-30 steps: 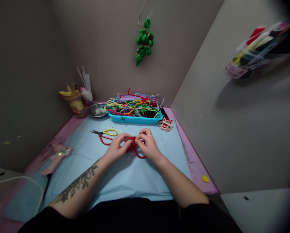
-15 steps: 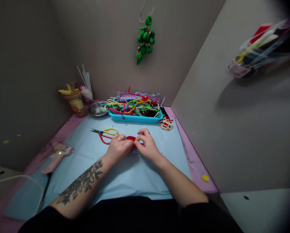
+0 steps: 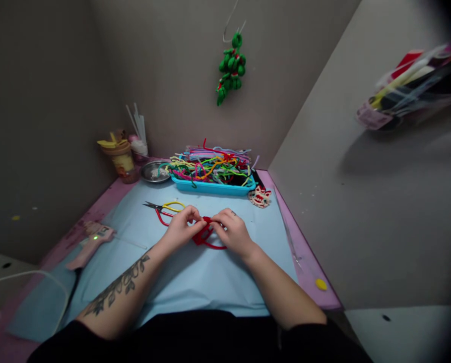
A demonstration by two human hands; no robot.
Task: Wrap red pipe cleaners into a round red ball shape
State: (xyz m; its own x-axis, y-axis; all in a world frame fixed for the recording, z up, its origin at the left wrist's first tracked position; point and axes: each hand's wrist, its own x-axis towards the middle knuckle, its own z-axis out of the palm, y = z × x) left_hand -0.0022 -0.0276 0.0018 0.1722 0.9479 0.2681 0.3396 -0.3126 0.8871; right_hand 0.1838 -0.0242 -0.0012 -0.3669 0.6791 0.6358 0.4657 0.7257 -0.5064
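Between my hands, just above the blue sheet, is a red pipe-cleaner piece with a loose red strand curving out below it toward the right. My left hand pinches its left upper part with thumb and forefinger. From the other side, my right hand closes its fingertips on the upper right of the piece and partly covers it. Scissors with one yellow and one red handle lie beyond my left hand, blades pointing left.
A blue tray heaped with colourful pipe cleaners stands at the back, a metal dish to its left. A pink glue gun lies left, its light lit. A red-and-cream face ornament lies right. Green loops hang above.
The red piece has tilted, showing more of its face and the loose strand below. My left fingers have shifted their pinch. The whole view has shifted slightly.
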